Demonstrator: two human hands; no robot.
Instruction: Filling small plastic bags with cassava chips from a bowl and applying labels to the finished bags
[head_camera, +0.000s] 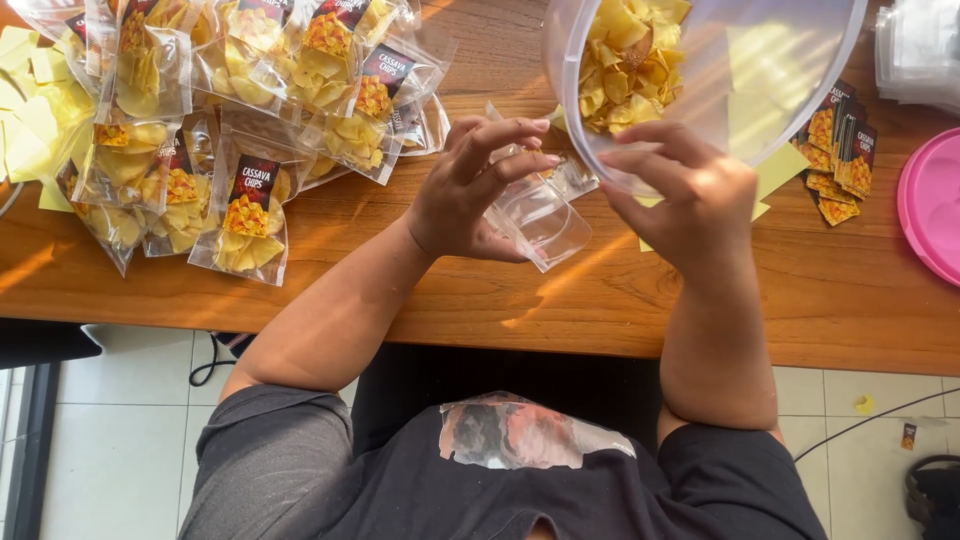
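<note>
The left hand (470, 190) pinches a small clear bag (535, 215) with its fingers closed on the bag's top edge. The bag hangs just above the wooden table (400, 300), near the middle. The right hand (690, 195) grips the rim of a big clear tub (720, 80) and tips it toward the bag. Yellow chips (625, 60) lie inside the tub, at 12 o'clock from the bag. A heap of filled chip packs (240, 110) lies at 10 o'clock. Small printed cards (835, 150) sit at 2 o'clock, beside a pink lid (935, 200).
</note>
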